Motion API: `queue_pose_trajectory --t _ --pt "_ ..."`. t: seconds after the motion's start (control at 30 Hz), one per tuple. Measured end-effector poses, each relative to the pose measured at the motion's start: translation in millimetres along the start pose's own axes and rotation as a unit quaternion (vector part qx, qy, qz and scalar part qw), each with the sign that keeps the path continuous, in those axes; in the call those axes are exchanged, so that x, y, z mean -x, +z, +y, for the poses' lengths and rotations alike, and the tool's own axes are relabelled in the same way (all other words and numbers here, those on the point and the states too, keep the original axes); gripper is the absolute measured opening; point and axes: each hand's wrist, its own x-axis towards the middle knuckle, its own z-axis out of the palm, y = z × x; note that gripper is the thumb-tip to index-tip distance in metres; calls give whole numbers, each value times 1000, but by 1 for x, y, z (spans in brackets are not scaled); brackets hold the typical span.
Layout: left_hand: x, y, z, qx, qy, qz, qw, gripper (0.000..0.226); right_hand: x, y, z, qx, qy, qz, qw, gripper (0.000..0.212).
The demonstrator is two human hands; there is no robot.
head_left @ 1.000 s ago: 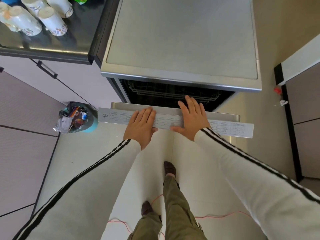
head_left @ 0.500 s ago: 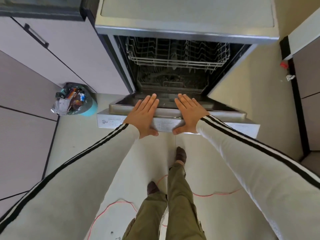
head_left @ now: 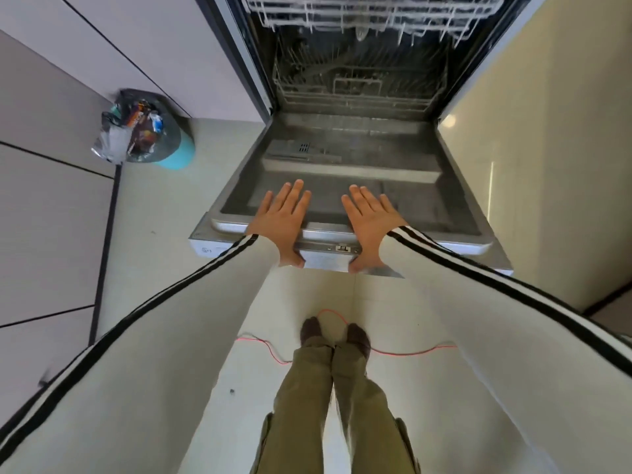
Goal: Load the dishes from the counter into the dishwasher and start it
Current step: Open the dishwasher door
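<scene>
The dishwasher door (head_left: 345,165) lies folded down almost flat, its grey inner face up. My left hand (head_left: 282,220) and my right hand (head_left: 367,224) rest flat on the door's front edge, fingers straight, thumbs wrapped under the rim. Behind the door the tub stands open: the lower wire rack (head_left: 352,87) and the upper wire rack (head_left: 369,15) both look empty. No dishes or counter are in view.
A teal bin (head_left: 147,131) lined with a bag of rubbish stands on the floor left of the door. Pale cabinet fronts (head_left: 51,200) run along the left. A red cord (head_left: 273,350) lies on the floor by my feet. A cream panel (head_left: 547,165) stands at right.
The door has swung down from nearly upright to almost flat under both hands. My view has dropped, so the counter with cups left the frame and the racks came into sight.
</scene>
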Motion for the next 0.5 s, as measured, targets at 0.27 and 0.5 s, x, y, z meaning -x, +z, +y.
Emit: queue_pose_trajectory --t 0.27,0.5 --pt "-18 160 9 37 20 3 999 133 -34 158 -12 -10 -65 33 997 125" --pt "-48 304 16 23 36 101 994 114 -82 296 -23 28 -47 121 991 101"
